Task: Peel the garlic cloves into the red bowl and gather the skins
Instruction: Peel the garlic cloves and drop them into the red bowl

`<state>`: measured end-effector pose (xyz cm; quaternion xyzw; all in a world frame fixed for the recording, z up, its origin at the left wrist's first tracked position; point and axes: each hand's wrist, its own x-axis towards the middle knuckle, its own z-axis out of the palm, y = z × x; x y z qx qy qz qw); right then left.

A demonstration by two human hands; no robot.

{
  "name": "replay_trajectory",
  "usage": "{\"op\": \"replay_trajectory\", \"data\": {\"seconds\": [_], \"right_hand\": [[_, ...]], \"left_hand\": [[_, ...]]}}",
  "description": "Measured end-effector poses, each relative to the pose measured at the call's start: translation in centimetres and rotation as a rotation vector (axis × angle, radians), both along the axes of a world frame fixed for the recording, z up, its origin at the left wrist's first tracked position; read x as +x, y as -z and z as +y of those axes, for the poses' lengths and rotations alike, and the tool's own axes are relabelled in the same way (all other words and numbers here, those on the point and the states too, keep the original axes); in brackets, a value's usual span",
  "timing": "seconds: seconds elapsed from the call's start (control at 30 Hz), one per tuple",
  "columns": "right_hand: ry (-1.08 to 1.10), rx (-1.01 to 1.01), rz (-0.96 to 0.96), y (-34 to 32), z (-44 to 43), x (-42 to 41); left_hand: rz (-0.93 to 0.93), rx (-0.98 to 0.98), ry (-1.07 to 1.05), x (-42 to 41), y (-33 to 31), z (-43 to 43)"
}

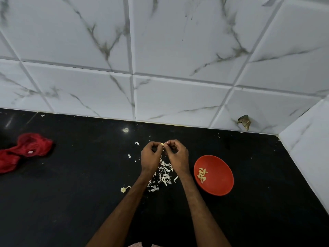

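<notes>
My left hand [150,156] and my right hand [177,155] meet above the black counter, fingertips together. Between them they pinch a small pale garlic clove [162,144]. Below the hands lies a loose pile of white garlic skins [164,173], partly hidden by my wrists. The red bowl [219,182] sits just right of my right forearm and holds several peeled cloves [202,174] near its left side.
A red mesh bag [25,150] lies at the far left of the black counter [71,193]. A garlic stem stub [123,189] sits left of my left forearm. Stray skin bits [136,143] dot the counter. Marbled tile wall [178,77] runs behind and at the right.
</notes>
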<state>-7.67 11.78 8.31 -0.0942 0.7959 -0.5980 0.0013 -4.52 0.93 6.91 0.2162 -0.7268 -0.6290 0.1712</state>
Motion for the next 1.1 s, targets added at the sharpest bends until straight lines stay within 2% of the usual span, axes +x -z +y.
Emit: {"op": "replay_trajectory", "data": {"seconds": [0.17,0.57,0.67,0.8,0.93,1.1], "right_hand": [[0.011,0.014,-0.026,-0.1,-0.3,0.1],[0.098,-0.018,-0.07,-0.2,-0.3,0.1],[0.06,-0.011,-0.095,-0.1,0.0,0.1],[0.045,0.051,-0.042,-0.3,0.4,0.0],[0.018,0.074,0.003,-0.5,0.5,-0.1],[-0.068,0.124,-0.009,-0.2,1.0,-0.1]], "left_hand": [[-0.031,-0.033,-0.019,0.1,-0.1,0.0],[0.046,-0.03,0.056,0.3,0.1,-0.1],[0.052,-0.044,0.089,0.1,0.3,-0.6],[-0.001,-0.156,0.137,-0.1,0.3,-0.8],[0.003,-0.117,0.199,-0.1,0.0,-1.4],[-0.06,-0.205,0.281,0.1,0.3,-2.1]]}}
